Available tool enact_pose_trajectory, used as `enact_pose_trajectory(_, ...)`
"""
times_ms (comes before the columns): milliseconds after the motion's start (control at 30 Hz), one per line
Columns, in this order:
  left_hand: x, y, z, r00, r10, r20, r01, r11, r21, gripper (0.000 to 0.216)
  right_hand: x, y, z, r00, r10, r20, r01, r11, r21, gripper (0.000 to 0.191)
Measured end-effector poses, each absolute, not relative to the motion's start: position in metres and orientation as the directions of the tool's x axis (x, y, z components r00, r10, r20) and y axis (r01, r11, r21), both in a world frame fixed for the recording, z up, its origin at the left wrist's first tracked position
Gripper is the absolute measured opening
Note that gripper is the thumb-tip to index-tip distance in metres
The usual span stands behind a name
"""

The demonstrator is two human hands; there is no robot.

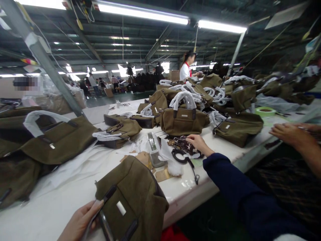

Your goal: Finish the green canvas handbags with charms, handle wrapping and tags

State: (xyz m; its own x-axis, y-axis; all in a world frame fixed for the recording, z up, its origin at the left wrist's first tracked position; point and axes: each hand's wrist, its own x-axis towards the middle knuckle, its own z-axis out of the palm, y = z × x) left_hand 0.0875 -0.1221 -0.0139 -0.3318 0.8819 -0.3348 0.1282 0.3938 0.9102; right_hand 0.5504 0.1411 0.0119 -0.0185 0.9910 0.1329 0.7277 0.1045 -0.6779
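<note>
An olive-green canvas handbag [135,197] lies at the near edge of the white table [45,211]. My left hand [81,219] grips its left edge beside a dark strap, fingers curled round the fabric. My right hand [198,143], in a navy sleeve, reaches out to a small heap of dark straps and metal rings [182,145] in the middle of the table. Its fingers are bent down and pinched into the heap; what they hold is hidden. A black looped strap [180,156] lies just in front of that hand.
Several olive handbags with white-wrapped handles [184,120] cover the table's left and far side. A tape dispenser [153,150] stands mid-table, a green tape roll [265,111] far right. Another person's hand [288,133] rests at the right edge. A person in white [186,69] works behind. A slanted metal post [47,67] rises left.
</note>
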Motion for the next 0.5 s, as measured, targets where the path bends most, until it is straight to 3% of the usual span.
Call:
enact_pose_trajectory(133, 0.07, -0.091, -0.026, -0.253, 0.951, -0.175, 0.376, 0.264, 0.888, 0.046, 0.545, 0.131, 0.056, -0.089, 0.969, 0.231, 0.519, 0.243, -0.82, 0.048)
enact_pose_trajectory(300, 0.08, -0.08, -0.005, -0.481, 0.869, 0.12, 0.516, 0.17, 0.839, 0.068, 0.494, 0.088, 0.117, -0.262, 0.925, 0.275, 0.181, 0.327, -0.928, 0.044)
enact_pose_trajectory(400, 0.113, -0.097, 0.035, -0.423, 0.891, 0.161, 0.438, 0.046, 0.898, 0.053, 0.439, 0.048, 0.132, -0.445, 0.87, 0.212, -0.069, 0.203, -0.977, 0.033)
enact_pose_trajectory(500, 0.147, -0.116, 0.066, -0.327, 0.931, 0.161, 0.262, -0.074, 0.962, 0.05, 0.383, 0.006, 0.124, -0.634, 0.763, 0.128, -0.132, 0.057, -0.99, 0.028)
